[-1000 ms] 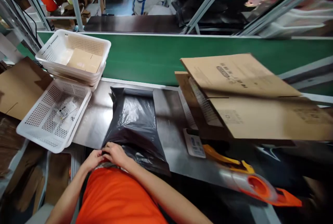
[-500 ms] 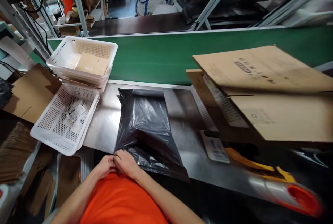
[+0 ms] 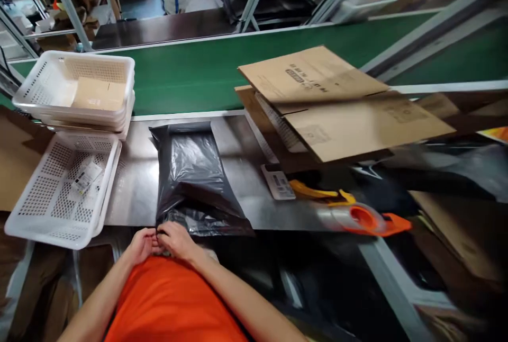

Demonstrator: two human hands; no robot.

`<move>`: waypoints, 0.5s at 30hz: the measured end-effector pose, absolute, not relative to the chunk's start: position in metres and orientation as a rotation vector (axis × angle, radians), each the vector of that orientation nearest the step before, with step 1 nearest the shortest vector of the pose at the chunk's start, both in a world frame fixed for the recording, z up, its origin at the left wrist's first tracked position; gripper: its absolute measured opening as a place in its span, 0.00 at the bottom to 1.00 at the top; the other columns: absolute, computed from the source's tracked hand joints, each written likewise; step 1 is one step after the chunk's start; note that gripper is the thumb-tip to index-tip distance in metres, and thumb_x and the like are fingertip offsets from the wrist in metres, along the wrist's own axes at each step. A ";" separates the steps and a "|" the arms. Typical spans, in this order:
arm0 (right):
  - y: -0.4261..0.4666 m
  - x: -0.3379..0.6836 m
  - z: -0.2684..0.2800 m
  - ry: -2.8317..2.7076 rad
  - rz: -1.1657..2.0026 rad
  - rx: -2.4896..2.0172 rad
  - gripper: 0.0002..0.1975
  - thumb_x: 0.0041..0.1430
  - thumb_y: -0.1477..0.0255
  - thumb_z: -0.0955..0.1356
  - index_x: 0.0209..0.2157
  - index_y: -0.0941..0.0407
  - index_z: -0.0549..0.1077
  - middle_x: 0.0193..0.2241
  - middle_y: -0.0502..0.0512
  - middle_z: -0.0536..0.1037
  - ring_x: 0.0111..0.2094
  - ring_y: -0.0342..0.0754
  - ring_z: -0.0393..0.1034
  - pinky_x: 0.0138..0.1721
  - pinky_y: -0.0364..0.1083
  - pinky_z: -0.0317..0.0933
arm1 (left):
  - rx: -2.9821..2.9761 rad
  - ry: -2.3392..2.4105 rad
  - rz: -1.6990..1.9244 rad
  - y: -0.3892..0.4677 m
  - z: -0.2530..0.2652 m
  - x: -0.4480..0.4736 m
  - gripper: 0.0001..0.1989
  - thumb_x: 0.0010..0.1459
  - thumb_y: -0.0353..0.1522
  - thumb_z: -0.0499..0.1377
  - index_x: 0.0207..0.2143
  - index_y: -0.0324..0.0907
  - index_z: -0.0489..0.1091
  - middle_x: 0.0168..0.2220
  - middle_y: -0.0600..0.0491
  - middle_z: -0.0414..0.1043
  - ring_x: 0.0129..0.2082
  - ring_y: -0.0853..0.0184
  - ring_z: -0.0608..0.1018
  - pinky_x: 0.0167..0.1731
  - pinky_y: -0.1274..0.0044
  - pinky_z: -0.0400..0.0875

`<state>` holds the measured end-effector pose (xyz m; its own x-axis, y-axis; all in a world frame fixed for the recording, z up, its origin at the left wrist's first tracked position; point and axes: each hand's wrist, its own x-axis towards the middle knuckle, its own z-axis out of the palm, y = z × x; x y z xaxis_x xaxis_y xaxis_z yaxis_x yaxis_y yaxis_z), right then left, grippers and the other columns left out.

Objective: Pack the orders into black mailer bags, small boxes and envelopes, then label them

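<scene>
A metal surface (image 3: 137, 188) is spanning the station; folded cardboard (image 3: 349, 119) is lying at right; a white basket (image 3: 50, 236) is standing at left; a black bag (image 3: 194, 167) is lying between them; the left hand (image 3: 143, 245) and right hand (image 3: 177, 239) are meeting, curled, at its near left corner; whether the hands are pinching it is not showing.

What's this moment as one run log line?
bag: on bench | left grip, right grip: at bag's near-left corner, hold unclear | tape: right of bag

Left fingers (image 3: 151, 238) and right fingers (image 3: 167, 230) by black bag (image 3: 193, 159)
</scene>
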<state>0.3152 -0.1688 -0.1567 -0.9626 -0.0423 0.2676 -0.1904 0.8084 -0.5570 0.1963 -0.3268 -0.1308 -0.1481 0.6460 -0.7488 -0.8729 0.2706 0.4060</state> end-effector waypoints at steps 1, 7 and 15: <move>-0.169 0.315 -0.155 -2.740 0.904 0.171 0.08 0.72 0.69 0.68 0.44 0.54 0.80 0.44 0.57 0.82 0.43 0.51 0.73 0.44 0.49 0.68 | -0.274 1.081 1.347 -0.327 -0.130 0.195 0.10 0.59 0.37 0.61 0.34 0.38 0.76 0.30 0.47 0.82 0.32 0.62 0.83 0.41 0.70 0.77; -0.162 0.317 -0.155 -2.608 1.152 0.079 0.16 0.71 0.77 0.65 0.55 0.55 0.76 0.44 0.59 0.82 0.44 0.51 0.74 0.46 0.49 0.71 | -0.274 1.145 1.318 -0.324 -0.128 0.194 0.12 0.62 0.41 0.62 0.33 0.40 0.73 0.32 0.45 0.83 0.37 0.58 0.85 0.43 0.69 0.77; -0.166 0.314 -0.161 -2.591 1.213 -0.006 0.09 0.69 0.78 0.66 0.39 0.54 0.78 0.36 0.55 0.78 0.39 0.50 0.69 0.41 0.48 0.67 | -0.083 1.604 1.235 -0.308 -0.128 0.204 0.23 0.50 0.53 0.68 0.28 0.42 0.71 0.25 0.53 0.76 0.29 0.63 0.80 0.35 0.73 0.74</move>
